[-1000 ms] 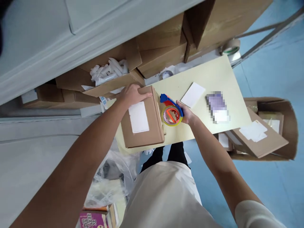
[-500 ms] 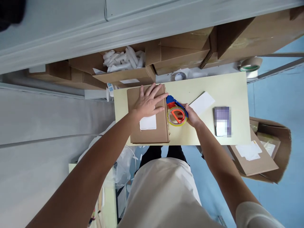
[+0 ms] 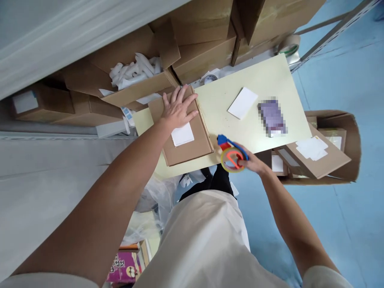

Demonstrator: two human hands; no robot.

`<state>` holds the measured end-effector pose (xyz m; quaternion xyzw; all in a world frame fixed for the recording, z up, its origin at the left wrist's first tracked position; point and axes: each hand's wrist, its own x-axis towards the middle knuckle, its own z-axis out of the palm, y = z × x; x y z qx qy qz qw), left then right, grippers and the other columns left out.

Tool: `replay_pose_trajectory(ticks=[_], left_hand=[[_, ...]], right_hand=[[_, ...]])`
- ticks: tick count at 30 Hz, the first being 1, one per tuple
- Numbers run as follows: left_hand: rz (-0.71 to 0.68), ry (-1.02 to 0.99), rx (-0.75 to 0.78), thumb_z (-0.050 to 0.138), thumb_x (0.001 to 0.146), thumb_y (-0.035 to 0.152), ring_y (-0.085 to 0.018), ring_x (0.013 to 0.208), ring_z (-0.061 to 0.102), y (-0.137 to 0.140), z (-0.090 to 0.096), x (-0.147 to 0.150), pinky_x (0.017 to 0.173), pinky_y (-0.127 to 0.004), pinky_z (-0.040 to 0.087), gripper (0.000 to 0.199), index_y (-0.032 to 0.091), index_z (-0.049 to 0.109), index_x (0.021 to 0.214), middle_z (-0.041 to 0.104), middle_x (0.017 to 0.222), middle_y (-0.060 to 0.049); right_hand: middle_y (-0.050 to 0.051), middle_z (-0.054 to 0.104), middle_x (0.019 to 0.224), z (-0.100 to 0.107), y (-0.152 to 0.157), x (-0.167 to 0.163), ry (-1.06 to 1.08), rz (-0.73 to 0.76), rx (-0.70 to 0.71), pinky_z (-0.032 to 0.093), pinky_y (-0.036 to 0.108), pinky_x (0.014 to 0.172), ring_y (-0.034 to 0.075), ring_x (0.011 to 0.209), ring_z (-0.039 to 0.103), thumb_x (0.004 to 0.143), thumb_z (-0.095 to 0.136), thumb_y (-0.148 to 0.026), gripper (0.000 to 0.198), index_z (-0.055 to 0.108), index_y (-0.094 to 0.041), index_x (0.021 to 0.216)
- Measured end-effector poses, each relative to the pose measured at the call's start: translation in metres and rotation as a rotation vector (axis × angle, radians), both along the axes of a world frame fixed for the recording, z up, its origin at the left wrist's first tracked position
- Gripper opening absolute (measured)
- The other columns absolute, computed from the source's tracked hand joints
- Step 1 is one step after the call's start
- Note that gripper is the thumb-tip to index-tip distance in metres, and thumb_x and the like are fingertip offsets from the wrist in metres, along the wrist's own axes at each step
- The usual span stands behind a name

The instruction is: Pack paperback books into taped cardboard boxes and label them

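Note:
A closed cardboard box lies at the left end of the pale table, a white label on its top. Spread flat over the top of that box is my left hand, fingers apart. My right hand grips a blue and red tape dispenser with a roll of clear tape on it. The dispenser is held over the table's near edge, apart from the box by a small gap. A white card and a pixelated purple item rest farther right.
Behind the table, a shelf holds large cardboard boxes, one open with white rolled pieces inside. Tape rolls sit there too. An open carton with packages stands at the right. Plastic bags lie below left.
My right hand has drawn the tape dispenser away from the box's right side, toward my body. My left hand stays on the box. The whole view has turned and shifted.

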<state>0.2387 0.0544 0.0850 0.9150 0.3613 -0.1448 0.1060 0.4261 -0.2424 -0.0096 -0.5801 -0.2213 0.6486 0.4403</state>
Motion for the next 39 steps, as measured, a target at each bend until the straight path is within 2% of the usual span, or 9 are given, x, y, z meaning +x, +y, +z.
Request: replay_pose_trajectory(ticks=[3,7,12,16,19,21,26,30,39], left_hand=[[0.002,-0.005,0.005,0.049,0.084,0.055,-0.036,0.146,-0.001,0.001,-0.004,-0.001,0.109,-0.066,0.002,0.077,0.036,0.016,0.15,0.005,0.161,-0.004],[0.033,-0.029,0.02,0.047,0.085,0.056,-0.035,0.146,0.003,0.0,-0.004,-0.001,0.11,-0.065,0.005,0.075,0.036,0.016,0.15,0.007,0.161,-0.004],[0.259,-0.097,0.072,0.045,0.085,0.056,-0.039,0.144,0.008,0.004,-0.006,-0.015,0.105,-0.07,0.013,0.075,0.037,0.015,0.151,0.015,0.16,-0.007],[0.579,-0.14,0.1,0.043,0.081,0.064,-0.042,0.141,0.016,0.005,-0.009,-0.043,0.098,-0.071,0.025,0.079,0.036,0.016,0.151,0.025,0.156,-0.011],[0.708,-0.065,0.101,0.044,0.077,0.071,-0.046,0.139,0.019,-0.005,-0.004,-0.062,0.094,-0.07,0.031,0.091,0.031,0.013,0.152,0.023,0.156,-0.017],[0.671,0.005,0.115,0.046,0.074,0.074,-0.047,0.141,0.013,-0.014,0.002,-0.064,0.097,-0.07,0.029,0.099,0.027,0.008,0.153,0.018,0.157,-0.019],[0.259,0.001,0.026,0.054,0.072,0.073,-0.045,0.144,-0.003,-0.024,0.01,-0.037,0.107,-0.067,0.01,0.105,0.027,0.006,0.153,0.004,0.161,-0.014],[0.201,-0.05,0.021,0.058,0.073,0.067,-0.042,0.144,0.004,-0.02,0.005,-0.022,0.11,-0.064,0.004,0.1,0.031,0.009,0.153,0.007,0.161,-0.01],[0.223,-0.049,0.05,0.059,0.074,0.063,-0.041,0.142,0.014,-0.024,0.0,-0.025,0.111,-0.06,0.002,0.098,0.033,0.008,0.152,0.013,0.16,-0.009]], right_hand=[[0.001,0.068,0.114,0.001,-0.054,-0.04,0.022,-0.024,-0.073,0.048,0.046,0.095,0.029,0.105,0.062,0.057,0.07,-0.011,0.078,0.053,-0.032,0.13],[-0.002,0.063,0.123,0.003,-0.058,-0.085,0.006,-0.131,-0.071,0.044,0.042,0.102,0.026,0.114,0.058,0.06,0.066,-0.013,0.074,0.052,-0.039,0.128],[-0.001,0.067,0.113,0.001,-0.011,-0.077,0.071,-0.188,-0.117,0.051,0.036,0.088,0.023,0.101,0.062,0.057,0.063,-0.014,0.081,0.046,-0.034,0.133],[-0.003,0.069,0.103,0.004,0.048,-0.031,0.093,-0.235,-0.119,0.053,0.03,0.074,0.02,0.091,0.063,0.058,0.063,-0.019,0.068,0.052,-0.034,0.124],[-0.002,0.07,0.101,0.011,0.108,0.012,0.153,-0.144,-0.109,0.053,0.031,0.07,0.019,0.085,0.064,0.068,0.061,-0.03,0.051,0.057,-0.032,0.118],[0.001,0.071,0.101,0.016,0.147,0.035,0.17,-0.009,-0.124,0.052,0.033,0.071,0.02,0.083,0.063,0.072,0.06,-0.03,0.044,0.06,-0.027,0.116],[-0.001,0.072,0.093,0.016,0.199,0.048,0.0,0.215,-0.103,0.046,0.031,0.078,0.016,0.08,0.061,0.069,0.058,-0.002,0.051,0.063,-0.021,0.116],[-0.006,0.072,0.088,0.013,0.189,0.036,-0.042,0.196,0.004,0.043,0.027,0.081,0.013,0.08,0.059,0.066,0.05,0.009,0.062,0.063,-0.022,0.117],[-0.003,0.069,0.096,0.014,0.151,0.029,-0.222,0.161,0.017,0.046,0.025,0.076,0.013,0.083,0.057,0.067,0.056,0.002,0.072,0.05,-0.023,0.134]])
